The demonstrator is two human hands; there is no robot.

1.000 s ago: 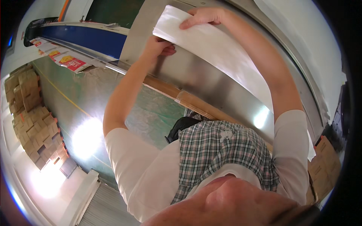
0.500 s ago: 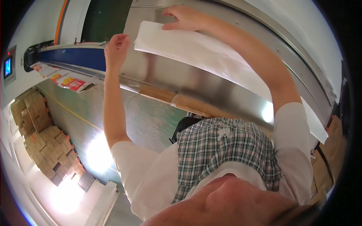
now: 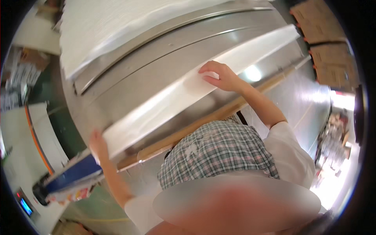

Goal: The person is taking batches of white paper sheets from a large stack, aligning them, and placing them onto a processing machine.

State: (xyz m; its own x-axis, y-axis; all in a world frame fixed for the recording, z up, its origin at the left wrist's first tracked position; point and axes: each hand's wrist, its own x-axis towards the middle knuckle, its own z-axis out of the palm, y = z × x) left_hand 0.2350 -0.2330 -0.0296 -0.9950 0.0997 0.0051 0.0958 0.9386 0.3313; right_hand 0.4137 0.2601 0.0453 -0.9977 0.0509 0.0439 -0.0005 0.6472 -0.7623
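Note:
A long, narrow white sheet [image 3: 164, 100], seemingly folded lengthwise, lies slantwise across a steel worktop [image 3: 129, 80]. I cannot tell whether it is cloth, paper or film. My right hand [image 3: 221, 76] is over the strip's middle, thumb and fingers curved with a gap between them and nothing in the gap. Whether the fingertips touch the sheet is unclear. At the strip's left end is my left hand [image 3: 98, 147], smeared by motion, its fingers not readable.
Beyond the worktop's raised edge spreads a large white mass of material [image 3: 117, 27]. A blue conveyor belt [image 3: 74, 172] runs off at lower left toward a machine with a lit screen [image 3: 26, 206]. Cardboard boxes [image 3: 333, 62] are stacked at far right. Brown board [image 3: 172, 139] lines the near edge.
The view has swung to the right, showing the strip's far right end. My right hand has shifted from near the strip's left end to its middle; my left hand is now at that left end.

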